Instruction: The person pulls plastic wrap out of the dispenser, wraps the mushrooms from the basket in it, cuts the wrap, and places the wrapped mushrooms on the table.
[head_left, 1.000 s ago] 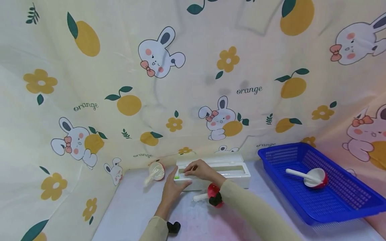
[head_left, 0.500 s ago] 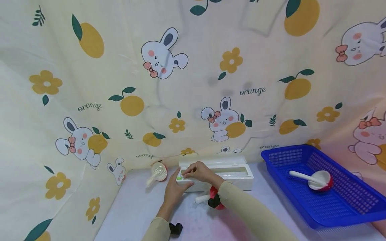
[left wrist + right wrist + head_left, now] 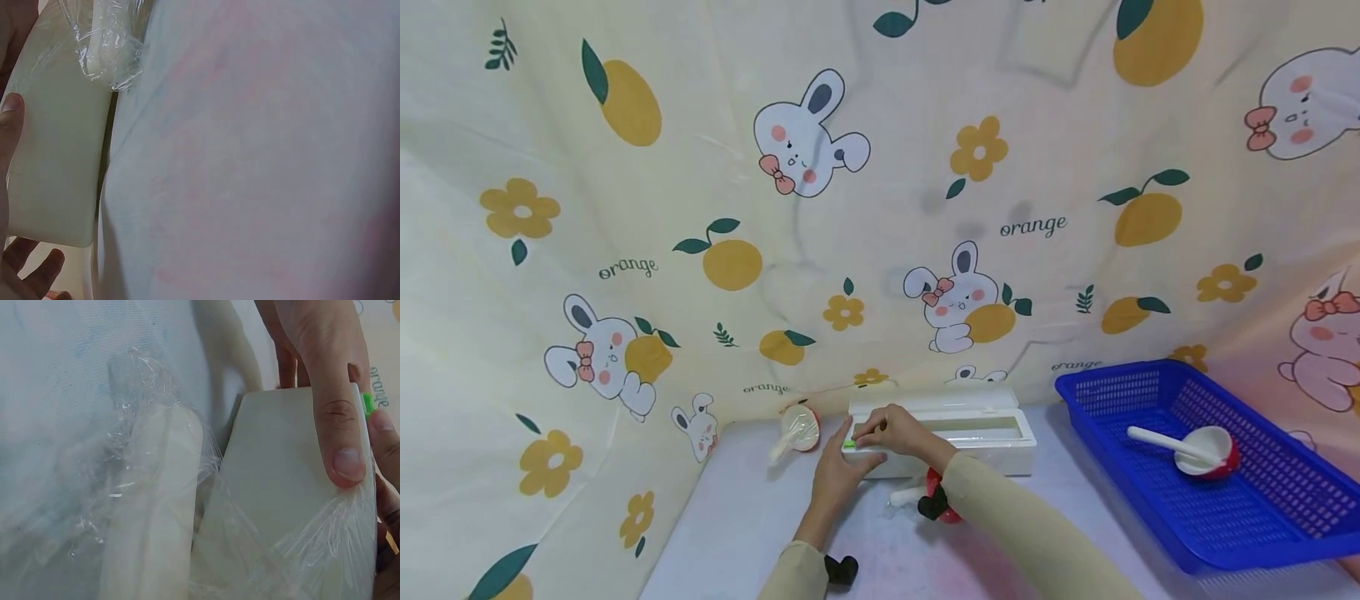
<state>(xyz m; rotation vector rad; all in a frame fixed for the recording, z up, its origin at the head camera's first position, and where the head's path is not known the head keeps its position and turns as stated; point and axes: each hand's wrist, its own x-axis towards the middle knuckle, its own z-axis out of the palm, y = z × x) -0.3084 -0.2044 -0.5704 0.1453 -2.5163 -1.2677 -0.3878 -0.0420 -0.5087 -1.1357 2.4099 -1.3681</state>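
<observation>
A white cling film box (image 3: 955, 461) stands with its lid raised against the back wall. My left hand (image 3: 837, 477) grips its left end, thumb across the front face. Over that end, my right hand (image 3: 891, 432) is curled, its fingertips right at the green slider (image 3: 369, 403) on the box's edge. Clear film (image 3: 328, 531) runs down the box front towards a ladle. That ladle's white handle (image 3: 156, 500), wrapped in film, lies just in front of the box; its red bowl (image 3: 951, 515) is partly hidden under my right wrist.
Another film-wrapped ladle (image 3: 797, 429) lies left of the box. To the right stands a blue plastic basket (image 3: 1255, 521), holding a white and red ladle (image 3: 1204, 452). A patterned cloth (image 3: 880, 208) hangs behind the white-covered table (image 3: 715, 517).
My right fingertips have shifted slightly left, closer to the green slider. My left hand keeps its place on the box end. The head view has turned a little to the left.
</observation>
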